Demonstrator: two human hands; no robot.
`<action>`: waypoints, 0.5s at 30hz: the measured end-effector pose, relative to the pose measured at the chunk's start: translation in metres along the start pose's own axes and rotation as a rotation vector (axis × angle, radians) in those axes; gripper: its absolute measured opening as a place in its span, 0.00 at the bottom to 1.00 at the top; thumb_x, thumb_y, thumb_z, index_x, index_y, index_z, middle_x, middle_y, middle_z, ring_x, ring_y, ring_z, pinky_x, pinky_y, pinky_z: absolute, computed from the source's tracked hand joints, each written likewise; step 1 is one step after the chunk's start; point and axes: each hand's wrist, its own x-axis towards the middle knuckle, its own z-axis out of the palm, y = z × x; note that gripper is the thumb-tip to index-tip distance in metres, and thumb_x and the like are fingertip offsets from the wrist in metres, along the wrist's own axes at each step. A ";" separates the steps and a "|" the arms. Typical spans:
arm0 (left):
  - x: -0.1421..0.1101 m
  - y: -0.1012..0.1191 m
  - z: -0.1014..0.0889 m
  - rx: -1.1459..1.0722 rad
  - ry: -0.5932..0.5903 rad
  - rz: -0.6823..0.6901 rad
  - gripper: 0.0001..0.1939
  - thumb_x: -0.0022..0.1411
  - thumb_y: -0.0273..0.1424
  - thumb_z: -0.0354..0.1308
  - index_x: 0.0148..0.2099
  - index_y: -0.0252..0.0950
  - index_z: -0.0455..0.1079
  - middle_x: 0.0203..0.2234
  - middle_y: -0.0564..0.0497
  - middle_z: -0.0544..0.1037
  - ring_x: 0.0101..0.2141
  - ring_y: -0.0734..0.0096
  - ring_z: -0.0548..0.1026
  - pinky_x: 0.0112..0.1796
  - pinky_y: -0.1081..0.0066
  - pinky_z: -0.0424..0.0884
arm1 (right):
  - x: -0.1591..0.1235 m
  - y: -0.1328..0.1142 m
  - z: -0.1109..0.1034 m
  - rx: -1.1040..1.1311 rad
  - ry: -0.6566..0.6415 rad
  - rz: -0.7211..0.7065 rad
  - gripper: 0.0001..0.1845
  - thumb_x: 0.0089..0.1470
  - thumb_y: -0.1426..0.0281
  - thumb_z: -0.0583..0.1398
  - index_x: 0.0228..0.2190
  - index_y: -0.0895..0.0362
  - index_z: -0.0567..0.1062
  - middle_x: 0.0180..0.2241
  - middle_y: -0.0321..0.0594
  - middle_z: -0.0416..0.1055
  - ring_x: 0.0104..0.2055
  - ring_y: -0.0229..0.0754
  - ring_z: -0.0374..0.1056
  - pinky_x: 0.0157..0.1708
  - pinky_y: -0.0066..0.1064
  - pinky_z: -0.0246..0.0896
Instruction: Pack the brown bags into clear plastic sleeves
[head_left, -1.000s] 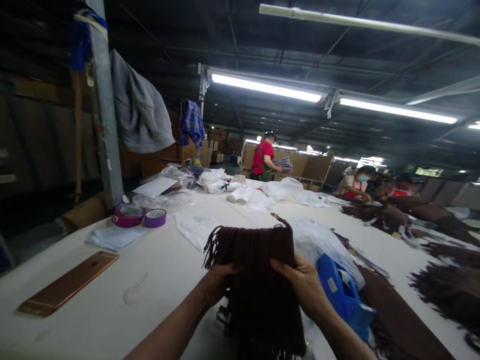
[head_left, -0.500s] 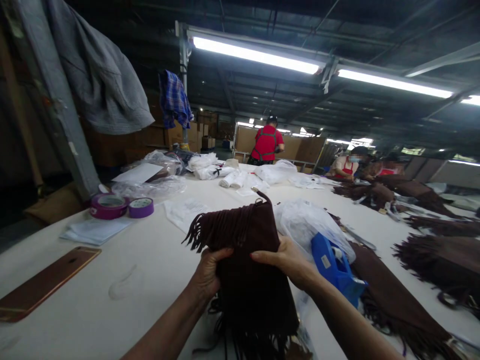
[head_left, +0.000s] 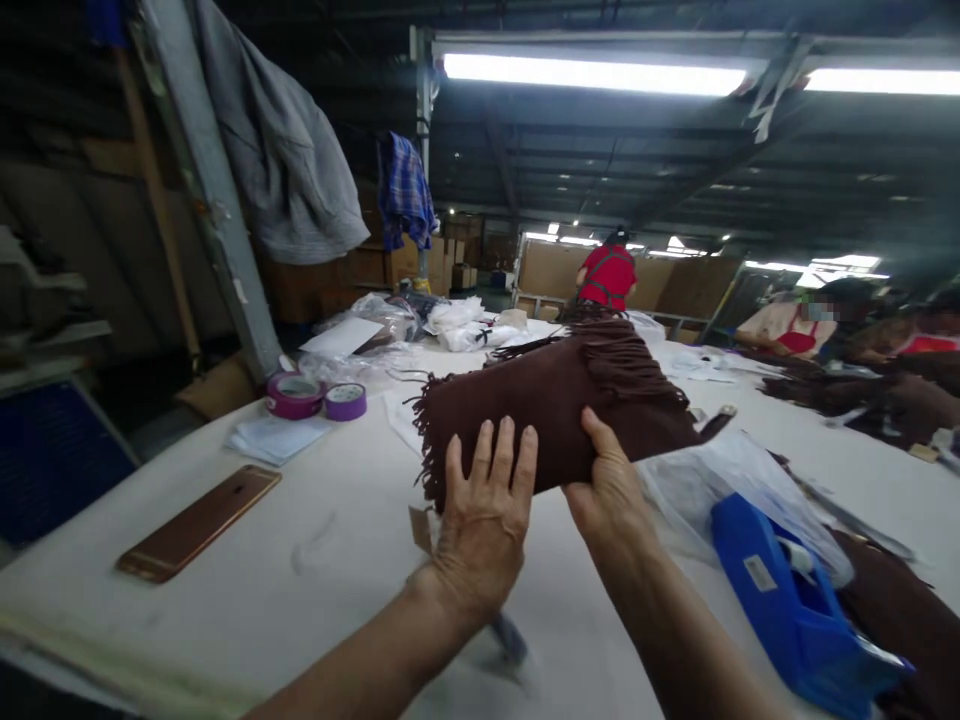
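While the left hand (head_left: 484,520) is spreading its fingers flat against a brown fringed bag (head_left: 517,410), the right hand (head_left: 607,490) is pinching its lower edge, thumb on the near face; the bag is slanting over a white table (head_left: 360,590). On the left, a phone (head_left: 199,525) is lying near two tape rolls (head_left: 296,407). Beyond, tube lamps (head_left: 592,75) are glowing, a gray garment (head_left: 300,160) is hanging beside a metal post (head_left: 217,200), and a person in red (head_left: 609,272) is facing away. A white label (head_left: 759,572) is showing on a blue plastic holder (head_left: 750,625); its writing, like the tape rolls' print, is appearing too small to read.
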 end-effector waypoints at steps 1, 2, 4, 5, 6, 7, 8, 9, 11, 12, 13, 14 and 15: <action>-0.001 -0.007 0.004 0.069 0.024 -0.026 0.34 0.59 0.20 0.47 0.66 0.33 0.44 0.62 0.38 0.53 0.61 0.48 0.51 0.57 0.43 0.43 | -0.001 0.004 0.002 0.037 0.011 0.032 0.18 0.40 0.71 0.65 0.37 0.55 0.73 0.36 0.34 0.78 0.43 0.41 0.72 0.45 0.33 0.70; -0.002 -0.016 0.008 0.116 0.042 -0.052 0.31 0.60 0.19 0.43 0.65 0.33 0.47 0.61 0.38 0.56 0.60 0.49 0.54 0.57 0.44 0.46 | -0.001 0.007 0.003 0.069 0.021 0.058 0.18 0.40 0.72 0.65 0.38 0.55 0.73 0.36 0.33 0.77 0.45 0.40 0.71 0.46 0.33 0.69; -0.004 -0.039 0.012 0.175 0.058 -0.107 0.28 0.60 0.17 0.40 0.62 0.31 0.55 0.57 0.37 0.64 0.56 0.51 0.62 0.55 0.46 0.51 | -0.001 0.011 0.003 0.120 0.039 0.092 0.19 0.39 0.74 0.66 0.37 0.52 0.73 0.36 0.30 0.77 0.47 0.39 0.69 0.45 0.32 0.69; -0.005 -0.052 0.013 0.198 0.058 -0.133 0.26 0.60 0.17 0.41 0.59 0.29 0.60 0.54 0.37 0.67 0.53 0.51 0.66 0.54 0.47 0.54 | -0.001 0.012 0.002 0.139 0.048 0.103 0.19 0.38 0.75 0.66 0.36 0.51 0.73 0.35 0.29 0.78 0.48 0.39 0.69 0.45 0.32 0.70; -0.006 -0.063 0.014 0.219 0.056 -0.144 0.24 0.59 0.17 0.41 0.56 0.28 0.63 0.51 0.36 0.71 0.50 0.51 0.70 0.53 0.47 0.55 | 0.001 0.014 0.001 0.154 0.058 0.115 0.19 0.38 0.76 0.65 0.36 0.51 0.73 0.33 0.27 0.78 0.48 0.39 0.69 0.45 0.32 0.70; -0.007 -0.074 0.014 0.239 0.052 -0.136 0.23 0.59 0.17 0.42 0.54 0.28 0.66 0.49 0.36 0.73 0.47 0.52 0.72 0.52 0.48 0.57 | 0.002 0.015 0.000 0.167 0.067 0.128 0.19 0.38 0.77 0.65 0.35 0.50 0.73 0.32 0.26 0.78 0.47 0.38 0.69 0.44 0.33 0.70; -0.009 -0.083 0.014 0.259 0.055 -0.112 0.21 0.59 0.17 0.42 0.52 0.28 0.68 0.47 0.37 0.74 0.45 0.54 0.73 0.51 0.49 0.58 | 0.003 0.017 -0.002 0.177 0.074 0.142 0.19 0.39 0.78 0.65 0.35 0.50 0.73 0.30 0.26 0.77 0.46 0.38 0.70 0.44 0.34 0.70; -0.009 -0.091 0.013 0.283 0.071 -0.075 0.21 0.60 0.17 0.42 0.51 0.28 0.69 0.46 0.37 0.75 0.44 0.55 0.74 0.50 0.49 0.60 | 0.004 0.018 -0.003 0.185 0.079 0.154 0.19 0.39 0.79 0.64 0.36 0.50 0.73 0.29 0.26 0.77 0.45 0.38 0.70 0.43 0.34 0.71; -0.008 -0.102 0.009 0.339 0.125 0.028 0.19 0.61 0.17 0.42 0.48 0.28 0.70 0.43 0.38 0.77 0.42 0.57 0.75 0.48 0.52 0.62 | 0.004 0.022 -0.004 0.199 0.077 0.172 0.19 0.40 0.80 0.63 0.36 0.51 0.73 0.28 0.27 0.77 0.43 0.38 0.72 0.42 0.34 0.71; -0.006 -0.105 0.005 0.374 0.161 0.084 0.18 0.62 0.18 0.42 0.47 0.28 0.70 0.42 0.38 0.77 0.42 0.57 0.76 0.48 0.52 0.64 | 0.003 0.023 -0.004 0.205 0.069 0.175 0.19 0.40 0.80 0.63 0.36 0.51 0.74 0.28 0.27 0.77 0.42 0.38 0.72 0.42 0.34 0.71; -0.002 -0.107 -0.001 0.409 0.194 0.141 0.17 0.63 0.19 0.42 0.46 0.28 0.71 0.41 0.38 0.77 0.40 0.58 0.76 0.47 0.53 0.65 | 0.001 0.024 -0.005 0.212 0.055 0.175 0.19 0.41 0.80 0.63 0.36 0.52 0.74 0.29 0.28 0.77 0.41 0.37 0.72 0.42 0.33 0.71; 0.002 -0.109 -0.009 0.442 0.219 0.197 0.17 0.64 0.20 0.42 0.45 0.28 0.71 0.40 0.39 0.78 0.39 0.58 0.76 0.46 0.53 0.66 | -0.002 0.024 -0.005 0.219 0.038 0.173 0.18 0.42 0.80 0.63 0.37 0.53 0.74 0.30 0.29 0.78 0.41 0.37 0.72 0.42 0.32 0.71; 0.007 -0.110 -0.018 0.472 0.234 0.253 0.16 0.64 0.20 0.42 0.44 0.28 0.71 0.39 0.39 0.78 0.39 0.58 0.76 0.45 0.53 0.67 | -0.006 0.025 -0.007 0.224 0.029 0.174 0.18 0.42 0.80 0.63 0.37 0.53 0.74 0.31 0.30 0.78 0.40 0.36 0.72 0.41 0.32 0.71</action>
